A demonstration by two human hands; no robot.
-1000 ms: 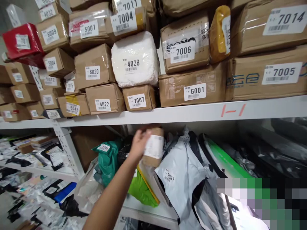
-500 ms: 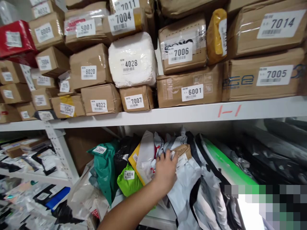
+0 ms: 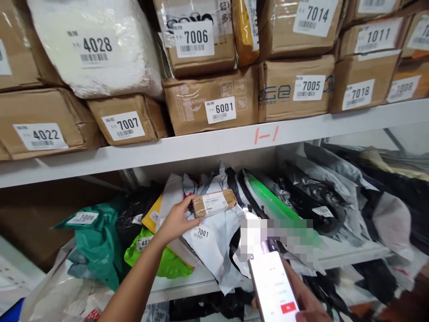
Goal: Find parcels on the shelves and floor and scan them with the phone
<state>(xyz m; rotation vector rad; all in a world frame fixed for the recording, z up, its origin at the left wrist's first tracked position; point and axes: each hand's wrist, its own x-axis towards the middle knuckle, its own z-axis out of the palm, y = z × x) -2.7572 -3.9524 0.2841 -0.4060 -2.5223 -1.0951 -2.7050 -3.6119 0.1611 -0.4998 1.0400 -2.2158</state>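
My left hand [image 3: 182, 217] grips the left end of a small brown cardboard box [image 3: 231, 197], thumb below and fingers behind. A white printed label covers much of the box's facing side. Just under it lies a pale grey mailer bag [image 3: 216, 250] with a 7001 sticker. My right hand [image 3: 303, 290] is wrapped around a phone [image 3: 271, 281] at the lower right. The phone's lit screen shows a pale page with a red button; its top end is partly hidden by pixelation.
Numbered cartons, among them 6001 [image 3: 191, 107] and 7005 [image 3: 278, 109], line the white shelf [image 3: 208, 143] above my hands. Teal [image 3: 97, 241] and lime green [image 3: 161, 259] bags stand at the left. Black and grey bags [image 3: 301, 192] lean together at the right.
My left hand has drawn back from among the bags, with the small box now turned label toward me. The phone and my right hand have come into clear view. The camera has shifted right and closer.
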